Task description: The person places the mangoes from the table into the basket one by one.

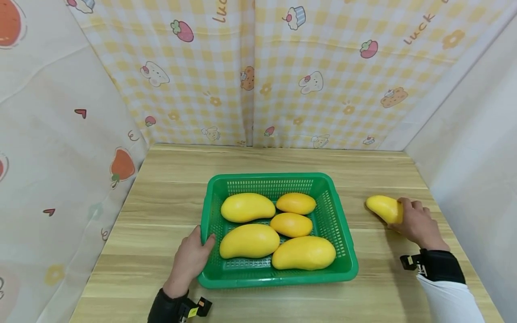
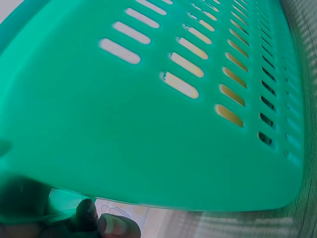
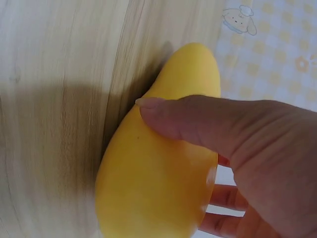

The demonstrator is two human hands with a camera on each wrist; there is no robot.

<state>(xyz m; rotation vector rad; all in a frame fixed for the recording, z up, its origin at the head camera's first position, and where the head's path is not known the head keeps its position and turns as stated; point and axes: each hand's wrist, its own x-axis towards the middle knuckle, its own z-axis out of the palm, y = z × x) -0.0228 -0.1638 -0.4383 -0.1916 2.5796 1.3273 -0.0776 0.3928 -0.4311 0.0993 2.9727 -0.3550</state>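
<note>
A green plastic basket [image 1: 278, 284] with slotted walls holds several yellow mangoes, large ones such as this mango [image 1: 304, 253] and smaller ones such as this mango [image 1: 296, 203]. My left hand [image 1: 190, 255] grips the basket's left rim, thumb over the edge. In the left wrist view the basket's wall [image 2: 109, 129] fills most of the picture, and fingertips [image 2: 119, 225] show at the bottom. Over at the table's right side, my right hand [image 1: 416, 224] holds another yellow mango [image 1: 383, 207]. Its thumb [image 3: 183, 119] lies across that mango in the right wrist view, with other fingers on the far side.
The wood-grain table [image 1: 169, 197] carries the basket near its middle. A yellow checked curtain [image 1: 194, 89] stands along the back edge. Pale cloth panels flank the table, a printed one [image 1: 72, 170] on the left and a plain one [image 1: 476, 134] on the right.
</note>
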